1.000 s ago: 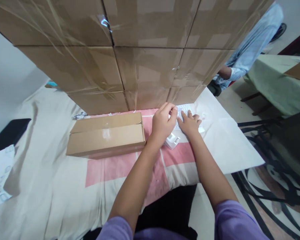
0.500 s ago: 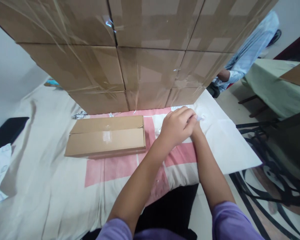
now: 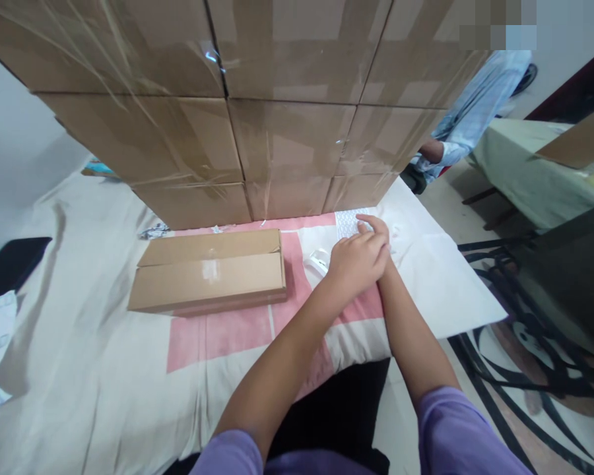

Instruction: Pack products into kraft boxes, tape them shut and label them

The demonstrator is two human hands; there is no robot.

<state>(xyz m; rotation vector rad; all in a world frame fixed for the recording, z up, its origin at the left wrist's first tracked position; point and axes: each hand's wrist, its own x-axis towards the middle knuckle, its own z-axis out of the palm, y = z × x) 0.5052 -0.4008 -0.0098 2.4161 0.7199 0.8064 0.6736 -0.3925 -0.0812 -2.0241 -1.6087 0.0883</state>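
Observation:
My left hand [image 3: 360, 258] lies over my right hand [image 3: 377, 228] above the right part of the pink and white cloth, its fingers closed and curled. Beyond it, bent fingers of my right hand show; the rest of that hand is covered. Whatever is between them is hidden. Just left of my hands, a white curved item [image 3: 318, 262], perhaps a ring, rests on the cloth. A small patterned sheet [image 3: 345, 223] lies behind them. Farther left sits a long cardboard box [image 3: 210, 274] with its top flaps together and a piece of clear tape across the seam.
A wall of stacked, taped cartons [image 3: 292, 138] rises behind the box. White paper [image 3: 440, 284] overhangs the right edge. Another person's sleeve [image 3: 468, 122] shows beyond the stack. At right are a green-covered table [image 3: 534, 158] and a dark chair [image 3: 549, 284].
My left hand has shifted slightly down, and more of my right hand's fingers show beyond it. The white curved item and patterned sheet are more visible. The view has moved a little.

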